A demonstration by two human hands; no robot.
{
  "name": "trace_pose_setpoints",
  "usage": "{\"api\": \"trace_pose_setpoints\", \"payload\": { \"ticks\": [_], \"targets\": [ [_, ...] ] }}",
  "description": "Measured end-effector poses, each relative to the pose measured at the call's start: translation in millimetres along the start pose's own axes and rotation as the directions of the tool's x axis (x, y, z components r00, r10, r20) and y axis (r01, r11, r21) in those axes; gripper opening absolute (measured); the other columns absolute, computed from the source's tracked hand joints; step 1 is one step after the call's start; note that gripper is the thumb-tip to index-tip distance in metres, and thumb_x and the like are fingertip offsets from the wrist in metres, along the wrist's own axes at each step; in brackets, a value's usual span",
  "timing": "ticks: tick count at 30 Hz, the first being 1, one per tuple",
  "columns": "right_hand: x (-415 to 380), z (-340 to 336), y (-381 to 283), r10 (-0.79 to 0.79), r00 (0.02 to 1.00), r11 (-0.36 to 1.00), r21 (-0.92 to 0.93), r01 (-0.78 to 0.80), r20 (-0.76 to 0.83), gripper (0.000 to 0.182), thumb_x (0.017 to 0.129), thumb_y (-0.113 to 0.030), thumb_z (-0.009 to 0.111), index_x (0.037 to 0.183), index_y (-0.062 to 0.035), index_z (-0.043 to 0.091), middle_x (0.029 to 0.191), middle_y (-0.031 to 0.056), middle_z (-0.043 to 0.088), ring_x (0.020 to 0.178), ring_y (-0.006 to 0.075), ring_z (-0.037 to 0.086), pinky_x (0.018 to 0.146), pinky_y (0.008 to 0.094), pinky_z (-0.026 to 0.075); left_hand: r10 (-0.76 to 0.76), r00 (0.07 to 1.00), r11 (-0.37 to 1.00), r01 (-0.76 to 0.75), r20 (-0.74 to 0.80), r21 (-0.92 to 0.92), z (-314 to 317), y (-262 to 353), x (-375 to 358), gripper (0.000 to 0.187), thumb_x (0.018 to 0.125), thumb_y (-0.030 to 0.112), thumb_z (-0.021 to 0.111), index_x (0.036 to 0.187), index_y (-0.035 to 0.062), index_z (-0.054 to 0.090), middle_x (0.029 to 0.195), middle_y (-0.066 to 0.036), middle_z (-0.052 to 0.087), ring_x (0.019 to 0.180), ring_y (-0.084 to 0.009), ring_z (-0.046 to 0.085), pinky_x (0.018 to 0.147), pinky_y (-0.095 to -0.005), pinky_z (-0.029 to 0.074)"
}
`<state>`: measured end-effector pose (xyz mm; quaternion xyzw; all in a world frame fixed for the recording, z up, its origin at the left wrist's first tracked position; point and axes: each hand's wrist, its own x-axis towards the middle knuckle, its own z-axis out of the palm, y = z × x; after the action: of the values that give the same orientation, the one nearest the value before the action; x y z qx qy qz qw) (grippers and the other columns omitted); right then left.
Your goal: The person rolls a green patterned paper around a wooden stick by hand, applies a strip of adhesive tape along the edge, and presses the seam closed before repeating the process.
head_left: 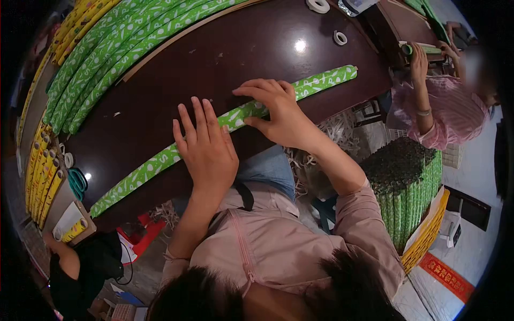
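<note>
A long, thin roll of green wrapping paper [324, 80] with white print lies diagonally across the dark table in front of me. My left hand [208, 152] rests flat on its middle, fingers stretched out and slightly apart. Farther along to the right, my right hand [278, 112] straddles the roll, thumb on the near side and fingers curved over the far side. Part of the roll is hidden beneath both hands.
Many green rolls [123, 48] are stacked at the upper left, with yellow rolls [43, 182] below. Teal-handled scissors [78, 183] and tape rolls [340, 37] lie on the dark table [160, 107]. Co-workers sit right [444, 107] and lower left [80, 267]. Upright green rolls [401, 208] stand beside me.
</note>
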<state>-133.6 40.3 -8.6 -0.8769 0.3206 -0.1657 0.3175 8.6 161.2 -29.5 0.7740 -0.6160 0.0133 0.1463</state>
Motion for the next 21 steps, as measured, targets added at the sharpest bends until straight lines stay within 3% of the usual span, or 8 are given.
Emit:
{"api": "trace_pose_setpoints", "payload": {
  "ticks": [2,6,9,11,12,14,17,21],
  "targets": [
    [-2.4,-3.5,3.9,-0.045,0.999,0.996,0.081,0.045,-0.006,0.059,0.074,-0.006,0.073,0.131,-0.0140,0.057,0.133,0.0078,0.055,0.127,0.0283,0.048,0.110,0.0452,0.025,0.006,1.000,1.000,-0.006,-0.016,-0.009,-0.3,0.4,0.2,0.051,0.102,0.017,0.039,0.147,-0.0058,0.034,0.154,-0.022,0.034,0.146,-0.0413,0.023,0.117,-0.0549,0.014],
    [-8.4,-18.2,8.2,-0.111,0.994,0.991,0.067,0.112,-0.019,0.066,0.075,-0.010,0.073,0.137,-0.0113,0.052,0.138,0.0116,0.051,0.132,0.0312,0.045,0.112,0.0502,0.025,0.026,0.997,0.999,-0.024,-0.070,0.029,0.7,-0.6,3.5,0.054,0.097,0.020,0.047,0.144,-0.0056,0.040,0.150,-0.023,0.038,0.142,-0.0433,0.029,0.116,-0.0551,0.019],
    [-14.7,-18.0,5.4,-0.078,0.990,0.997,-0.025,0.076,-0.121,0.061,0.084,-0.019,0.070,0.140,-0.0094,0.049,0.145,0.0125,0.046,0.140,0.0320,0.037,0.116,0.0533,0.018,0.014,0.997,0.999,-0.012,-0.071,0.030,0.6,1.3,3.6,0.055,0.098,0.024,0.048,0.143,-0.0053,0.040,0.150,-0.023,0.039,0.142,-0.0432,0.030,0.116,-0.0548,0.019],
    [-15.9,-2.8,11.5,-0.022,0.960,0.937,-0.340,-0.078,-0.280,0.062,0.093,-0.039,0.061,0.143,-0.0067,0.044,0.152,0.0123,0.039,0.145,0.0311,0.029,0.117,0.0561,0.013,0.010,0.997,0.999,-0.007,-0.077,0.033,1.5,0.6,4.4,0.057,0.099,0.029,0.049,0.143,-0.0051,0.040,0.150,-0.023,0.039,0.142,-0.0428,0.031,0.116,-0.0547,0.020],
    [-17.4,1.0,16.0,-0.019,0.958,0.934,-0.346,-0.085,-0.288,0.062,0.093,-0.039,0.061,0.143,-0.0067,0.044,0.152,0.0123,0.039,0.145,0.0311,0.029,0.117,0.0561,0.013,0.019,0.997,0.999,-0.017,-0.081,0.027,2.9,0.0,5.3,0.057,0.099,0.029,0.049,0.143,-0.0051,0.040,0.150,-0.023,0.039,0.142,-0.0428,0.031,0.116,-0.0547,0.020],
    [-23.3,3.3,27.9,-0.012,0.942,0.785,-0.587,-0.198,-0.334,0.073,0.095,-0.054,0.051,0.148,-0.0046,0.038,0.156,0.0126,0.033,0.147,0.0310,0.026,0.116,0.0592,0.012,0.025,0.995,0.994,-0.016,-0.093,0.104,6.2,-1.1,4.6,0.058,0.099,0.032,0.049,0.144,-0.0048,0.040,0.150,-0.023,0.039,0.142,-0.0421,0.031,0.115,-0.0547,0.020],
    [-31.8,-13.4,53.8,0.074,0.907,0.726,-0.601,-0.334,-0.416,0.076,0.096,-0.056,0.047,0.151,-0.0056,0.033,0.157,0.0139,0.031,0.147,0.0313,0.024,0.117,0.0596,0.009,0.025,0.996,0.993,-0.015,-0.085,0.114,6.9,0.1,4.8,0.057,0.100,0.031,0.048,0.144,-0.0049,0.040,0.150,-0.022,0.039,0.142,-0.0413,0.032,0.115,-0.0551,0.021],
    [-46.1,-46.2,105.7,0.103,0.864,0.656,-0.619,-0.431,-0.493,0.066,0.103,-0.047,0.036,0.154,-0.0059,0.024,0.159,0.0141,0.026,0.150,0.0310,0.018,0.117,0.0590,0.003,0.029,0.996,0.989,-0.017,-0.079,0.145,5.8,0.1,5.3,0.057,0.101,0.031,0.047,0.144,-0.0054,0.040,0.151,-0.022,0.038,0.143,-0.0413,0.030,0.115,-0.0554,0.020]
  ]
}}
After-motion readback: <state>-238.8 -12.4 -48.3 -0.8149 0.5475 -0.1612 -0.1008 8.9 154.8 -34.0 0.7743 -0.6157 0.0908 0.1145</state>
